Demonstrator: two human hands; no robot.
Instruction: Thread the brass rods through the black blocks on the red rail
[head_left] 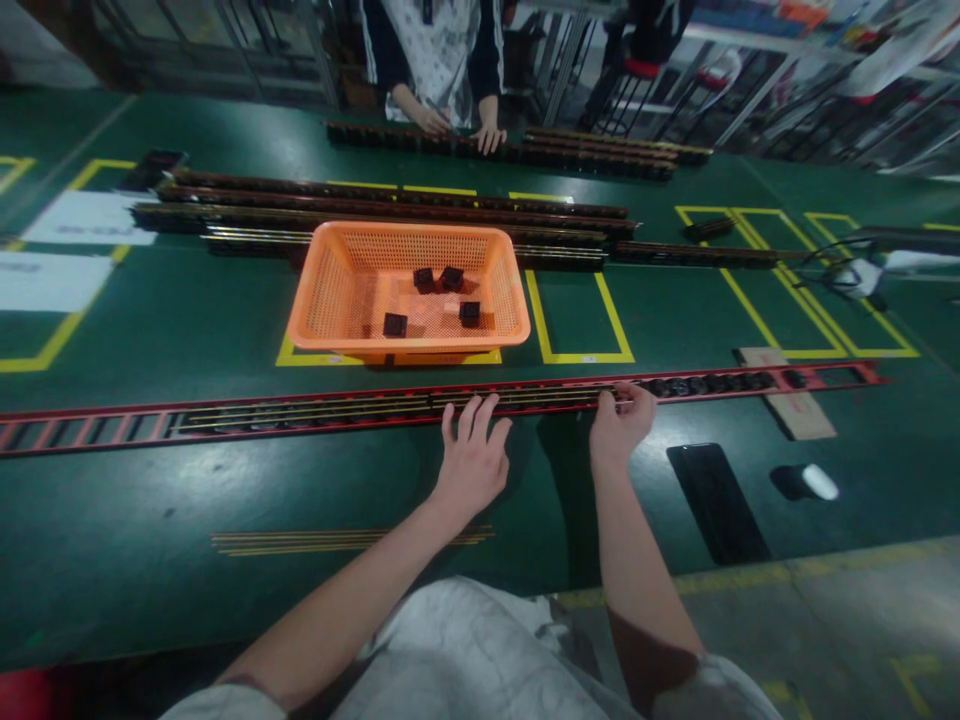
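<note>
Thin golden rods (360,406) lie lengthwise in the red frame (870,372) on the tabletop (150,520), the left hand (474,455) spread over them, the right hand (624,425) curled close, whether pinching one cannot be told; uneven pressure could spring a rod out of line.

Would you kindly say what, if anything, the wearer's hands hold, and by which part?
The left hand, fingers spread over the red frame, shows no grip. The right hand is at the right end of the thin rods; whether it pinches them is unclear.
</note>
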